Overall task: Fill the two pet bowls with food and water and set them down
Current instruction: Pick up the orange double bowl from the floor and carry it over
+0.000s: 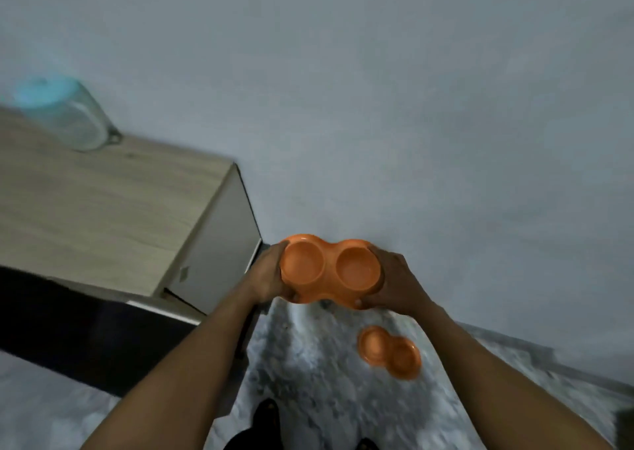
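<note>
I hold an orange double pet bowl in the air in front of me, level, with both of its round wells looking empty. My left hand grips its left end and my right hand grips its right end. A second orange double pet bowl lies on the speckled floor below and to the right, near the wall; its wells also look empty. A clear jar with a light blue lid stands at the back of the wooden cabinet top on the left, blurred.
The cabinet's white side stands close to my left hand. A pale wall fills the view ahead. A dark piece of furniture sits below the cabinet on the left. My dark shoe shows on the grey floor.
</note>
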